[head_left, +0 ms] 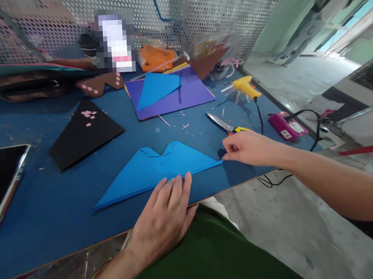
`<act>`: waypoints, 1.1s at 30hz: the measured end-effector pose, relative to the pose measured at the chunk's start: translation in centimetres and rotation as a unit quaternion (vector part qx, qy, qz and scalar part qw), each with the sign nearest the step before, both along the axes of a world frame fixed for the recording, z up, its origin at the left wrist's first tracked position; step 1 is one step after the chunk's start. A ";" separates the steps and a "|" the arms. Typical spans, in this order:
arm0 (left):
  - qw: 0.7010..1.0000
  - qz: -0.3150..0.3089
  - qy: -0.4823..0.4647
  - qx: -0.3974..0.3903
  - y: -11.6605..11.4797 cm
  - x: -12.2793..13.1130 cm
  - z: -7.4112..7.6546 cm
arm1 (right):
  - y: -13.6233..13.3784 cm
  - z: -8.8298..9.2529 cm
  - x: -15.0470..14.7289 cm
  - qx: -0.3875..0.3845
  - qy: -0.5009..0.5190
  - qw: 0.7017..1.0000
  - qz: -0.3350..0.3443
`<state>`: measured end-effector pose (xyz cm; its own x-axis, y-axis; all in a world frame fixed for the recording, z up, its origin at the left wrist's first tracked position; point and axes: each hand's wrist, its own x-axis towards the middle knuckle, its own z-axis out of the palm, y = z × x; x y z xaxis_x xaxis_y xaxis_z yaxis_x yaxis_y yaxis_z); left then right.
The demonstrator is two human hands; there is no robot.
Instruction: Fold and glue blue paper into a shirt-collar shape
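A folded sheet of blue paper with a V-shaped notch in its far edge lies on the blue table. My left hand rests with outstretched fingers on the paper's near edge. At the paper's right corner, my right hand is closed in a pinch on the thin tip. Just beyond that hand lie scissors, blades pointing away to the left; the hand partly covers their handles. Farther left sits a black paper piece with small pink paper squares on it.
Purple sheets under another blue piece lie at the back. A yellow glue gun, its cord trailing, and a magenta box stand right. Brown paper glasses, an orange packet and a dark tablet-like slab are left.
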<state>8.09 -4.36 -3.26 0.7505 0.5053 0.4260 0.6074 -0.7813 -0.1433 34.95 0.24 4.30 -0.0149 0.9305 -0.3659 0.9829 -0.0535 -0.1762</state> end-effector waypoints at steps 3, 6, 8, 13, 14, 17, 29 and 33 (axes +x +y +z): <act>1.000 -0.002 0.005 -0.001 -0.1 0.0 0.0 | -0.8 0.2 -1.2 0.034 0.056 0.998 -0.023; 1.000 0.004 0.006 -0.002 -0.1 0.0 0.0 | -1.4 -0.3 -3.4 0.026 0.089 0.996 -0.013; 1.000 0.007 0.004 0.003 -0.1 0.1 -0.1 | -1.4 -0.8 -4.7 0.022 0.079 0.997 -0.001; 1.000 0.002 0.008 0.004 -0.1 0.0 -0.2 | -0.8 -1.4 -5.5 0.006 0.050 0.999 -0.007; 1.000 0.001 0.011 0.004 -0.1 0.0 -0.2 | -0.7 -1.3 -5.4 0.000 0.049 0.999 -0.006; 1.000 0.000 0.010 0.007 0.0 -0.1 -0.1 | -0.4 -0.9 -5.2 -0.024 0.048 0.999 -0.005; 1.000 -0.013 0.006 -0.002 0.2 -0.2 -0.3 | 0.3 -0.1 -5.3 -0.068 0.032 0.997 -0.011; 1.000 -0.013 0.003 0.000 0.2 -0.3 -0.3 | 0.2 0.0 -5.2 -0.078 0.033 0.996 -0.011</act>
<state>7.80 -4.15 -3.56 0.7655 0.4859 0.4218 0.5862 -0.7969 -0.1458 29.80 0.45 4.33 -0.0234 0.8625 -0.5055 0.9675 -0.1077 -0.2286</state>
